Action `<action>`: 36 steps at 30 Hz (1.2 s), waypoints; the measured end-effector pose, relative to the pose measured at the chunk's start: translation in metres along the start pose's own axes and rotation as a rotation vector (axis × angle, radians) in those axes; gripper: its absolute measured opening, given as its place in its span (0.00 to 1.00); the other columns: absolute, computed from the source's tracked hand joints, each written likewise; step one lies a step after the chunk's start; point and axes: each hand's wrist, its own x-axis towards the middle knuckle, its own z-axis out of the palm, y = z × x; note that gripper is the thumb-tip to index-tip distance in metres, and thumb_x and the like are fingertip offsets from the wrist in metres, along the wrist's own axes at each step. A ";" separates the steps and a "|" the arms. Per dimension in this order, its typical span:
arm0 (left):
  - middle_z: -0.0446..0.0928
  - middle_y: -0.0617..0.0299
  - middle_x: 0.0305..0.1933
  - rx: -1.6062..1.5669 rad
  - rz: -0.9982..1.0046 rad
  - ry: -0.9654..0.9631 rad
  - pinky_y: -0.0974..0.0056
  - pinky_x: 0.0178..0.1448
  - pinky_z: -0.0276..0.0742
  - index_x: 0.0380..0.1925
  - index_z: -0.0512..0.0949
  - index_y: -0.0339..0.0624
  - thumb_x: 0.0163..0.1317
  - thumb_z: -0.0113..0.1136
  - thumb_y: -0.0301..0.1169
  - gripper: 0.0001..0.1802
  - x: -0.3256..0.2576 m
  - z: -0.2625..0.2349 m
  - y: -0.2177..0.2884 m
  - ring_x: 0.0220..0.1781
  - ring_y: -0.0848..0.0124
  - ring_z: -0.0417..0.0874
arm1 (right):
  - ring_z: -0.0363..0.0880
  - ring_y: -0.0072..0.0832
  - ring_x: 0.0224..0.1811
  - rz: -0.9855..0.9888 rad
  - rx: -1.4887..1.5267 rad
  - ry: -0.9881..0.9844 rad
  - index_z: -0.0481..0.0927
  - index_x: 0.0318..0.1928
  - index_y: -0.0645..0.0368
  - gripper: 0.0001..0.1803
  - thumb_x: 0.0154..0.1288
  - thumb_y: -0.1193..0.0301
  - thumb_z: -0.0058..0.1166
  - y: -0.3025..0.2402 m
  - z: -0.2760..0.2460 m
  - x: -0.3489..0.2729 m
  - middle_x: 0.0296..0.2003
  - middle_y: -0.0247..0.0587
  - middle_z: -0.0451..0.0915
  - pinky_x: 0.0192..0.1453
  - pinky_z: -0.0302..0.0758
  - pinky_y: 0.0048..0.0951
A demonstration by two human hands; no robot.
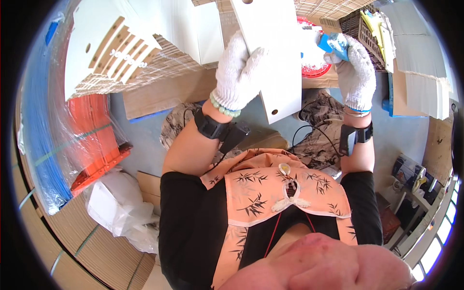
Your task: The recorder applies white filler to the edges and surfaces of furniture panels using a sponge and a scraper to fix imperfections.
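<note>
White panel [282, 67]: upper middle, long axis running away from the body, near end angled slightly right.
Left hand [240, 72]: gloved, nearer the panel; thumb over its face, fingers clamped at its left edge.
Right hand [358, 72]: gloved, right of the panel, apart; fingers closed round a blue tool [334, 45], tip towards the panel.
Red-rimmed container [317, 72]: partly behind the panel's right edge.

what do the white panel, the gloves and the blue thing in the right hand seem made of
White panel: perhaps coated board or painted sheet; smooth, plain and straight-edged, but its core doesn't show.
Gloves: likely knitted cotton or similar yarn, judging by the fuzzy, textured surface.
Blue thing: possibly plastic, given its bright colour; whitish patches blur its finish.
</note>
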 end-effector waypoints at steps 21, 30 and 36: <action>0.81 0.54 0.59 -0.246 0.021 0.205 0.63 0.55 0.85 0.69 0.70 0.38 0.75 0.53 0.27 0.24 -0.028 -0.034 0.107 0.56 0.66 0.85 | 0.86 0.39 0.48 0.119 0.071 0.041 0.80 0.56 0.70 0.15 0.73 0.75 0.55 0.022 0.014 0.014 0.56 0.51 0.82 0.51 0.86 0.41; 0.82 0.42 0.55 1.716 0.215 0.114 0.50 0.65 0.76 0.58 0.78 0.36 0.71 0.57 0.44 0.25 0.070 -0.211 0.236 0.60 0.47 0.82 | 0.85 0.34 0.51 0.225 -0.033 0.048 0.80 0.58 0.69 0.16 0.73 0.75 0.55 0.029 0.007 0.020 0.55 0.48 0.84 0.50 0.86 0.34; 0.81 0.42 0.58 1.571 -0.089 0.146 0.49 0.66 0.75 0.58 0.79 0.40 0.74 0.48 0.44 0.24 0.131 -0.308 0.175 0.61 0.45 0.81 | 0.85 0.33 0.54 0.204 -0.118 0.098 0.81 0.58 0.68 0.16 0.74 0.77 0.53 0.033 0.003 0.012 0.55 0.46 0.84 0.50 0.87 0.30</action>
